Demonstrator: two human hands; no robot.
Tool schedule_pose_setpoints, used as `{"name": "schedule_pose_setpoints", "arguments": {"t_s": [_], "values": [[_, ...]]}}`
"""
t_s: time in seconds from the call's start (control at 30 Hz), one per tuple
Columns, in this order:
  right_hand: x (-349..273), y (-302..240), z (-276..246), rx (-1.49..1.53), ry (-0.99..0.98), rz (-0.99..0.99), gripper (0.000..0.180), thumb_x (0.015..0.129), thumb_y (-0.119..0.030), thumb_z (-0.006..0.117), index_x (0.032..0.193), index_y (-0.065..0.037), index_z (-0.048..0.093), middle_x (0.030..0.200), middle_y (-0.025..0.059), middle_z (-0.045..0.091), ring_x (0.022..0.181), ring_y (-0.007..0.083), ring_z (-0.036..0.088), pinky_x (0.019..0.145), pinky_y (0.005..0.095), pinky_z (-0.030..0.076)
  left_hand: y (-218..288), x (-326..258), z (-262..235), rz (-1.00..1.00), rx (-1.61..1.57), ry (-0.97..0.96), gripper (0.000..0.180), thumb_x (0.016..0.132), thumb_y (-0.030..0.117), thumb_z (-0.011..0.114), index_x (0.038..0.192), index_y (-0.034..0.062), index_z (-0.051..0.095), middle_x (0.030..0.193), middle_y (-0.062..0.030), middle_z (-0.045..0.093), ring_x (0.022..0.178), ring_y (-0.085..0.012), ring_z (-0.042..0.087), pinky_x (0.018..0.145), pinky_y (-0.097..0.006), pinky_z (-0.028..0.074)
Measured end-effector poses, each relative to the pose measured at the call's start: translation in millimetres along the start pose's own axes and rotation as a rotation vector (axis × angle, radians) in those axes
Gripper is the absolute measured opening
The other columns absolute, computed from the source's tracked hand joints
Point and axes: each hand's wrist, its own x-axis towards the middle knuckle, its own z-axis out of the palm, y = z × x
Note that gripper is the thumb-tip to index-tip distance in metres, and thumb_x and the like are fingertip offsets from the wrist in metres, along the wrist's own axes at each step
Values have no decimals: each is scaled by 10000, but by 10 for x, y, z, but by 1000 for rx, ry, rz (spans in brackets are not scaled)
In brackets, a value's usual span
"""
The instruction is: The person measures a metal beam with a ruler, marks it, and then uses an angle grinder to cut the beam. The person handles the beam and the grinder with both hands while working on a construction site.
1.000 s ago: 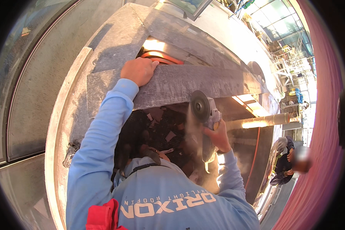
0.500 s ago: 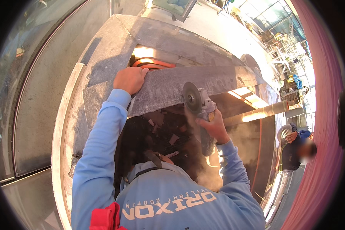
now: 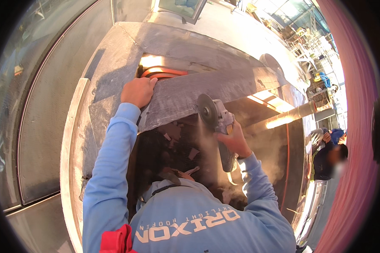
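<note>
My left hand [image 3: 138,92] grips the upper left edge of a long grey slab [image 3: 181,93] that lies across a dark opening. My right hand [image 3: 236,141] is closed around the body of an angle grinder [image 3: 220,122]. Its round disc [image 3: 207,110] stands upright against the slab's lower edge, and pale dust drifts down from it. Both my sleeves are light blue.
Orange hoses [image 3: 164,71] curve out from under the slab's far side. The dark opening [image 3: 173,147] holds loose scraps. A pale pipe [image 3: 291,114] lies to the right. Another person [image 3: 327,158] crouches at the far right, beyond the curved metal rim [image 3: 71,160].
The grinder disc has stayed on the slab's lower edge while the view shifted slightly. My left hand keeps its hold on the slab. Dust has spread below the disc.
</note>
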Motion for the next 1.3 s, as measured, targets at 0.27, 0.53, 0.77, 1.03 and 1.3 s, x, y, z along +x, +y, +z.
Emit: {"name": "schedule_pose_setpoints", "arguments": {"t_s": [0.27,0.53,0.77,1.03,1.3], "values": [[164,-41,23,59,14,-1,594,749,-119,833,1282,19,612,1159,62,680,1059,146,627,958,329,519,-28,11,40,-2,-6,34,588,1107,486,415,955,37,763,983,-226,758,952,-455,710,858,-571,549],[144,-18,26,94,-8,11,596,760,-107,824,1301,21,609,1187,61,682,1072,138,625,961,319,517,-33,10,40,-23,-28,-1,591,1098,504,413,973,45,763,1010,-230,749,976,-461,698,872,-568,535],[196,-57,17,91,-14,-7,600,770,-85,810,1324,24,606,1183,59,685,1067,135,628,957,317,520,-7,-1,7,-24,-37,5,599,1091,505,422,989,27,768,1033,-246,744,987,-473,690,880,-572,525],[199,-81,4,79,-32,1,593,774,-86,817,1318,26,610,1186,59,686,1061,139,632,950,317,526,-23,14,31,-14,-35,15,600,1091,511,422,987,27,762,1025,-240,745,985,-467,693,876,-570,528],[111,-11,-14,19,-40,-12,612,778,-101,823,1335,23,602,1237,88,695,1146,174,641,1022,340,503,-8,-16,17,-7,-12,37,555,1100,471,436,948,53,768,981,-198,761,949,-425,715,844,-551,558]]}}
